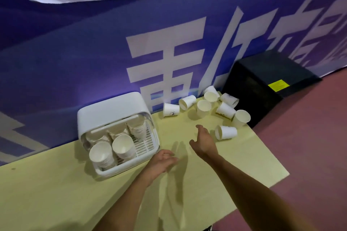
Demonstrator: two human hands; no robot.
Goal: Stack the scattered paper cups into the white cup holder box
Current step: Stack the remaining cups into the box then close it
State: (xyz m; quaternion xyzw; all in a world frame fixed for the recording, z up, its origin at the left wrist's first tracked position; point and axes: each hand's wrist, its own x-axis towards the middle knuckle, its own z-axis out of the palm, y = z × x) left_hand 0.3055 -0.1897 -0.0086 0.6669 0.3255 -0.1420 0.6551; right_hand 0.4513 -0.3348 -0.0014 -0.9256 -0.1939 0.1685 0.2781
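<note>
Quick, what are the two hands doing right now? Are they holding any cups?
Left hand: open, holding nothing, beside the white cup holder box.
Right hand: open, empty, reaching toward a paper cup lying on its side.

I'm looking at what seems an event or exhibition space, not a home: big blue printed banner [93,58] w/ large white characters beyond my fingertips, reddish floor [309,146] right of them, plain folding-type table [56,193], 1 black box [262,84].
</note>
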